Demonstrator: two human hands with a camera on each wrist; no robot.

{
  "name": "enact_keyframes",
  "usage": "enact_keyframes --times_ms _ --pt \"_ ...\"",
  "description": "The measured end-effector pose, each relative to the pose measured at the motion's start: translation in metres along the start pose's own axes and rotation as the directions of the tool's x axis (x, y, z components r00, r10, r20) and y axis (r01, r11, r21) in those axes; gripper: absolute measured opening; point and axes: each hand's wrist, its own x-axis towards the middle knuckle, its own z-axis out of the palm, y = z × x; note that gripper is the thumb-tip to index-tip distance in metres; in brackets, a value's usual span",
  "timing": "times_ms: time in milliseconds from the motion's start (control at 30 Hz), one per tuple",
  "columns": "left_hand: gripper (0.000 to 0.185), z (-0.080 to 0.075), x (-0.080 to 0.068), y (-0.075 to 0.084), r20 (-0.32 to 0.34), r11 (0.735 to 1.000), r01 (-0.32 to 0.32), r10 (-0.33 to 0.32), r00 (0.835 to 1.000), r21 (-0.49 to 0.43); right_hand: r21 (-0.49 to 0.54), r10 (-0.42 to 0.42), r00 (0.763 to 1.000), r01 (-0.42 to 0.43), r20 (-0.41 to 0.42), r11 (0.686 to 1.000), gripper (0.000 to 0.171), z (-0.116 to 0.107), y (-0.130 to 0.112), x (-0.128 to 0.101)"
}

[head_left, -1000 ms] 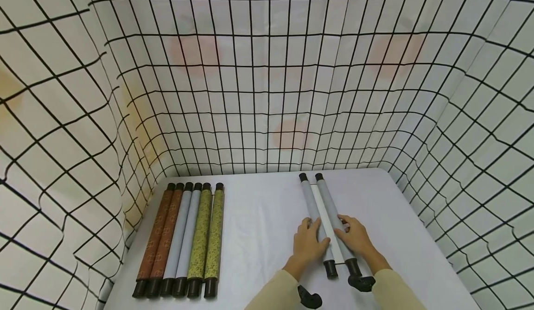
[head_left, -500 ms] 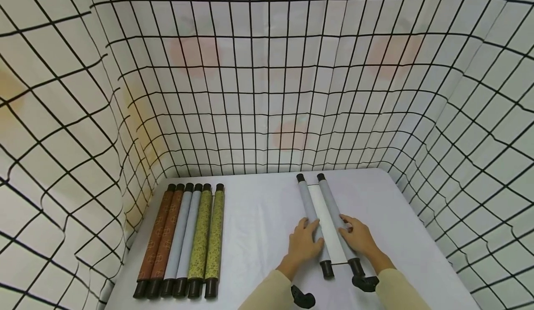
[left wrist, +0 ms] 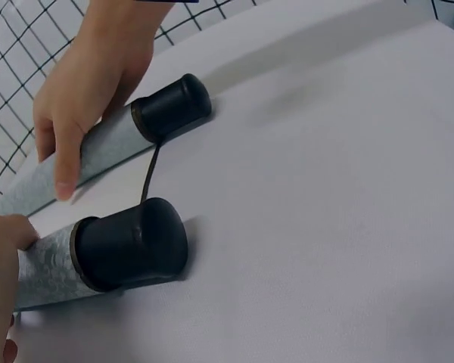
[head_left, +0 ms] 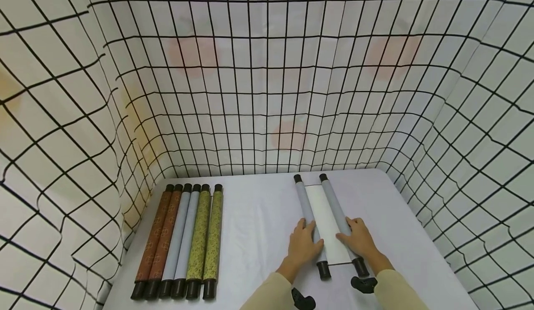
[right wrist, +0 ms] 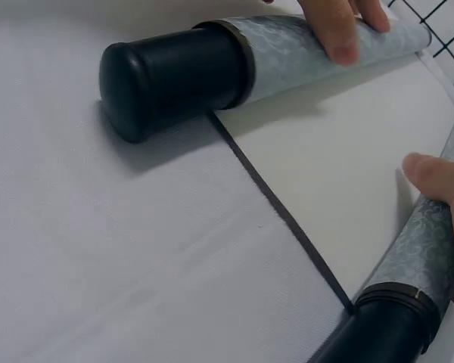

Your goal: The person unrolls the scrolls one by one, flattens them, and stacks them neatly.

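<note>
A partly unrolled hanging scroll (head_left: 327, 226) lies on the right side of the table, with a strip of white paper showing between its two rolls. Both rolls are wrapped in patterned grey-blue cloth and end in dark knobs. My left hand (head_left: 304, 244) grips the left roll near its front end, thumb along the inner side. On the right roll (head_left: 333, 203), my right hand (head_left: 359, 239) has its thumb over the paper side and its fingers over the far side. A dark edging (right wrist: 287, 215) runs across the paper between the front knobs.
At the table's left lie several rolls side by side: brown patterned ones (head_left: 160, 236), pale blue ones (head_left: 183, 236) and yellow-green ones (head_left: 206, 236), all with dark knobs. Black wire mesh (head_left: 267, 92) encloses the white table (head_left: 254, 254) at the back and both sides.
The scroll's two rolls have moved apart, the left one to the left and the right one to the right. The white paper strip between them is wider.
</note>
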Motion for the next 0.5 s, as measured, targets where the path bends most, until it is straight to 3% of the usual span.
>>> enact_keyframes --times_ms 233,333,500 --pt "0.061 0.007 -0.005 -0.002 -0.023 0.991 0.026 -0.029 0.999 -0.133 0.006 -0.017 1.000 0.018 -0.024 1.000 0.077 -0.003 0.008 0.001" --pt "0.057 0.010 -0.008 -0.006 -0.052 0.993 0.015 -0.021 0.998 -0.119 0.011 -0.026 0.999 0.027 -0.038 1.000 0.071 -0.004 0.010 -0.001" --pt "0.051 0.009 -0.011 -0.011 -0.081 1.000 0.014 -0.015 0.997 -0.019 -0.027 -0.017 0.999 0.016 -0.050 1.000 0.063 -0.007 0.009 -0.004"
